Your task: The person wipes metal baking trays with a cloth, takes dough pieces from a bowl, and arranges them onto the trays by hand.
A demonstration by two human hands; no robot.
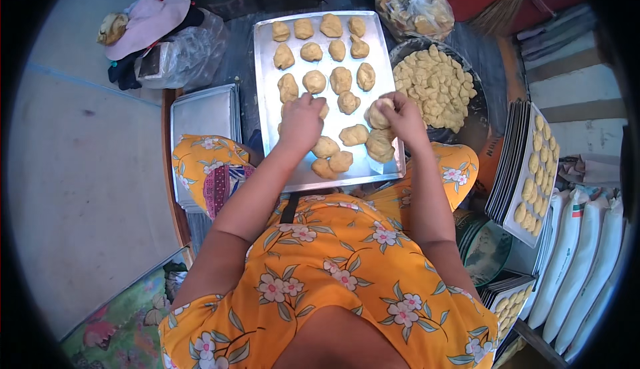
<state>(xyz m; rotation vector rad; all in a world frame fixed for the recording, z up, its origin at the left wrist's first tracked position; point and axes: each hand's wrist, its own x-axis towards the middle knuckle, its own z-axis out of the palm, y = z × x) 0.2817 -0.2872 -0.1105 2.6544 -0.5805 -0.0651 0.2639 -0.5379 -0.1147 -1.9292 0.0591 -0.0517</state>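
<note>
A metal baking tray (320,179) lies in front of me, with lumps of yellowish dough (314,81) set in rough rows on its far part. My left hand (302,121) reaches over the tray's left middle, its fingertips at a dough lump that they partly cover; whether they grip it cannot be told. Near the tray's right edge my right hand (406,116) has thumb and fingers on a dough lump (381,114). Just below that one sits a larger lump (380,145). Three lumps touch one another near the tray's near edge, below my left hand.
A dark round basin (475,119) heaped with small dough pieces stands right of the tray. Behind it is a filled plastic bag (415,11). Stacked trays (205,114) lie at left; at right, a tilted stack carries a tray of shaped dough (537,174). White sacks (570,264) stand beyond.
</note>
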